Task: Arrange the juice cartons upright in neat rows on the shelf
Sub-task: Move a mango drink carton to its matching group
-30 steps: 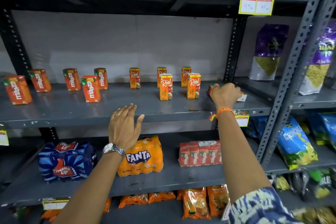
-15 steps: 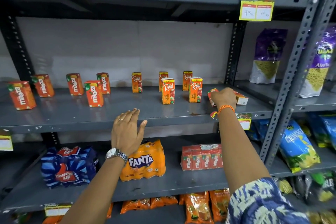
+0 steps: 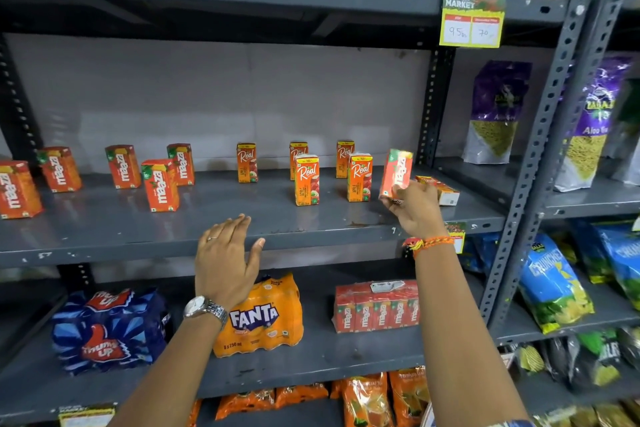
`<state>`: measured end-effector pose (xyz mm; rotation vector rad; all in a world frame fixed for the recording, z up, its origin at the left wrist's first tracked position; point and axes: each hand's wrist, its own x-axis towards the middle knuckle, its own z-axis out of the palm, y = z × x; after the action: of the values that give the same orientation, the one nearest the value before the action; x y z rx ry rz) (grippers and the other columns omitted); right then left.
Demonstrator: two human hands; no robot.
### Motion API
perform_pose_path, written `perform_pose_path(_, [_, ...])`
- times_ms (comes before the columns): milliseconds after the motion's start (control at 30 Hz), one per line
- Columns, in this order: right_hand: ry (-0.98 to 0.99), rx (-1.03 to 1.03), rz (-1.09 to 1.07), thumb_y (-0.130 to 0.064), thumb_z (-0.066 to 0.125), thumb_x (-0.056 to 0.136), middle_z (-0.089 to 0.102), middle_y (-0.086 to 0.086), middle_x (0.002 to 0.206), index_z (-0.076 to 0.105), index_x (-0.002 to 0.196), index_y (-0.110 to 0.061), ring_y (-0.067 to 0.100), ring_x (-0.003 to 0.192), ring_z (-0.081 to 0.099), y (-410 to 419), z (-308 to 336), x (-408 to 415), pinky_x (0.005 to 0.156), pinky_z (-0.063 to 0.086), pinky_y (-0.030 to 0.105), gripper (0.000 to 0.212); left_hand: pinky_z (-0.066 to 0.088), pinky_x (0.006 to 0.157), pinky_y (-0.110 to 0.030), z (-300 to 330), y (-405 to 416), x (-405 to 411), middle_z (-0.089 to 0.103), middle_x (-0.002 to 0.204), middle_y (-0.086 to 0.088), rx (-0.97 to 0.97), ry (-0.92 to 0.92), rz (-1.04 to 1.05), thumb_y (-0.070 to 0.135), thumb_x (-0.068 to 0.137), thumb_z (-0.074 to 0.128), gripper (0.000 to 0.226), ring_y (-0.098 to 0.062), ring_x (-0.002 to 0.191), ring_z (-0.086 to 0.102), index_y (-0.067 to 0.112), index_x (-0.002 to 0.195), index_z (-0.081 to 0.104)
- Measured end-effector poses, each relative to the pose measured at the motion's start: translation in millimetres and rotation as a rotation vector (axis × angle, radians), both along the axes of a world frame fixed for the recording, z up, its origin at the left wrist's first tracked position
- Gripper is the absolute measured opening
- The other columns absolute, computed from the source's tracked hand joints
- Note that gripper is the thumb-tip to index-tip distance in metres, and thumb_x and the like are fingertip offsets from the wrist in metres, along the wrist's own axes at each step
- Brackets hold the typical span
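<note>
right grip [image 3: 414, 208] clasps Maaza carton [image 3: 396, 173] | near-upright, top tilted right | left grip [image 3: 225, 262] spread, empty

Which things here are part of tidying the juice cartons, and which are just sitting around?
Part of the job:
right hand holding a Maaza carton
carton lying flat
standing Real cartons
standing Maaza cartons
shelf

Just there:
Fanta pack
Thums Up pack
price tag
snack bags
</note>
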<state>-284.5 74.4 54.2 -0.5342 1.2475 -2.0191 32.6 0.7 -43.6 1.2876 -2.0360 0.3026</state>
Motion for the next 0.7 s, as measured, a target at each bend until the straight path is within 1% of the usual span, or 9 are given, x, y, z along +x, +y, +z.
perform_pose_path(100, [0.045, -0.070, 0.083, 0.002, 0.052, 0.095, 0.059, 0.014, 0.122, 0.048, 0.126, 0.002, 0.026, 0.108, 0.062, 5, -6, 1, 0.070, 0.056, 0.033, 0.031, 0.035, 0.111, -0.046, 1, 1, -2, 0.060, 0.138, -0.007, -0.010, 0.003, 0.006, 0.053, 0.095, 0.033, 0.061, -0.026, 0.127, 0.055, 0.013, 0.135, 0.056])
perform_pose_path(167, [0.059, -0.093, 0.111, -0.002, 0.054, 0.096, 0.061, 0.014, 0.125, 0.046, 0.133, 0.002, 0.029, 0.115, 0.062, 7, -6, 3, 0.072, 0.058, 0.033, 0.038, 0.034, 0.111, -0.045, 2, 3, -2, 0.059, 0.139, -0.006, -0.007, -0.005, 0.009, 0.053, 0.095, 0.033, 0.061, -0.025, 0.129, 0.054, 0.014, 0.136, 0.055])
perform_pose_path(267, [0.103, -0.110, 0.178, -0.003, 0.053, 0.097, 0.061, 0.016, 0.130, 0.043, 0.138, 0.000, 0.027, 0.117, 0.063, 8, -4, 6, 0.083, 0.058, 0.037, 0.042, 0.033, 0.113, -0.044, 6, 4, 2, 0.055, 0.143, -0.005, 0.007, -0.045, -0.004, 0.053, 0.096, 0.031, 0.061, -0.024, 0.132, 0.051, 0.015, 0.140, 0.051])
perform_pose_path(367, [0.206, -0.148, 0.212, -0.003, 0.052, 0.097, 0.063, 0.017, 0.128, 0.044, 0.138, -0.001, 0.024, 0.114, 0.066, 6, 0, 13, 0.091, 0.056, 0.039, 0.042, 0.029, 0.116, -0.041, 9, 4, 11, 0.050, 0.147, -0.005, -0.001, -0.111, -0.023, 0.055, 0.097, 0.027, 0.065, -0.023, 0.137, 0.046, 0.015, 0.145, 0.044])
perform_pose_path(433, [0.273, -0.176, 0.227, -0.004, 0.054, 0.096, 0.064, 0.015, 0.125, 0.045, 0.139, -0.003, 0.021, 0.109, 0.068, 4, 4, 24, 0.088, 0.058, 0.036, 0.043, 0.024, 0.119, -0.038, 10, 2, 23, 0.045, 0.152, -0.005, 0.019, -0.125, -0.025, 0.056, 0.097, 0.024, 0.068, -0.021, 0.141, 0.040, 0.014, 0.149, 0.038])
perform_pose_path(500, [0.337, -0.195, 0.259, -0.003, 0.055, 0.095, 0.061, 0.018, 0.127, 0.046, 0.138, -0.002, 0.026, 0.113, 0.066, -1, 6, 38, 0.089, 0.058, 0.039, 0.044, 0.022, 0.120, -0.037, 9, 1, 41, 0.039, 0.155, -0.005, 0.026, -0.138, -0.013, 0.054, 0.098, 0.023, 0.068, -0.020, 0.143, 0.037, 0.013, 0.151, 0.033])
perform_pose_path(567, [0.413, -0.191, 0.295, -0.004, 0.060, 0.093, 0.061, 0.018, 0.128, 0.048, 0.136, -0.003, 0.029, 0.117, 0.064, -8, 9, 56, 0.091, 0.057, 0.042, 0.044, 0.025, 0.119, -0.038, 9, 0, 62, 0.041, 0.153, -0.007, 0.021, -0.131, 0.010, 0.053, 0.098, 0.025, 0.067, -0.022, 0.141, 0.041, 0.011, 0.150, 0.035])
perform_pose_path(633, [0.473, -0.180, 0.329, -0.004, 0.063, 0.091, 0.064, 0.013, 0.124, 0.052, 0.132, -0.007, 0.024, 0.115, 0.065, -18, 12, 78, 0.089, 0.057, 0.038, 0.043, 0.027, 0.119, -0.039, 9, -2, 88, 0.044, 0.152, -0.007, 0.032, -0.116, 0.035, 0.051, 0.098, 0.027, 0.066, -0.023, 0.140, 0.043, 0.010, 0.149, 0.037])
perform_pose_path(700, [0.511, -0.169, 0.345, -0.004, 0.064, 0.090, 0.067, 0.007, 0.117, 0.056, 0.125, -0.012, 0.022, 0.113, 0.066, -30, 15, 106, 0.090, 0.057, 0.039, 0.037, 0.026, 0.119, -0.038, 8, -6, 115, 0.045, 0.151, -0.007, 0.025, -0.119, 0.057, 0.050, 0.099, 0.029, 0.064, -0.022, 0.139, 0.044, 0.010, 0.148, 0.039])
